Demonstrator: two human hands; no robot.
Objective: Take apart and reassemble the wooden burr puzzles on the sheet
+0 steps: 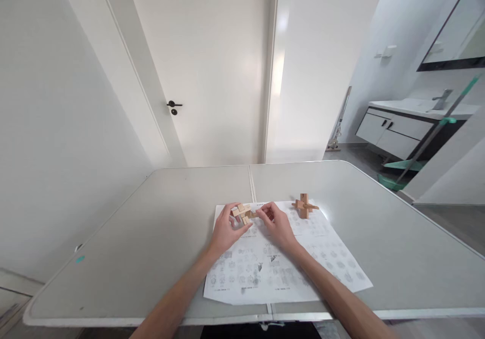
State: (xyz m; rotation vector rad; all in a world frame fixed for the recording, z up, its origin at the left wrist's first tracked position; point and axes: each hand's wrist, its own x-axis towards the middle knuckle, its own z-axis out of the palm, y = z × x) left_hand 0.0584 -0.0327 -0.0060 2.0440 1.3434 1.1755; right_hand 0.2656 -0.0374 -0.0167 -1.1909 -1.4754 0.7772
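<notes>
My left hand (226,230) is wrapped around a pale wooden burr puzzle (241,210), a cluster of interlocking blocks, held over the printed sheet. A light wooden puzzle piece (253,214) juts from the puzzle's right side. The fingertips of my right hand (276,222) pinch the outer end of that piece. Whether the piece sits fully inside the cluster is too small to make out. To the right, a darker brown wooden burr puzzle (304,205) stands on the sheet's upper right part, touched by neither hand.
Beneath my hands lies a large white paper sheet (288,278) with small printed diagrams. It rests on a grey folding table (170,218) with a seam down its middle. A white door (212,76) is behind; a washbasin cabinet (397,127) and a green broom (428,137) are at right.
</notes>
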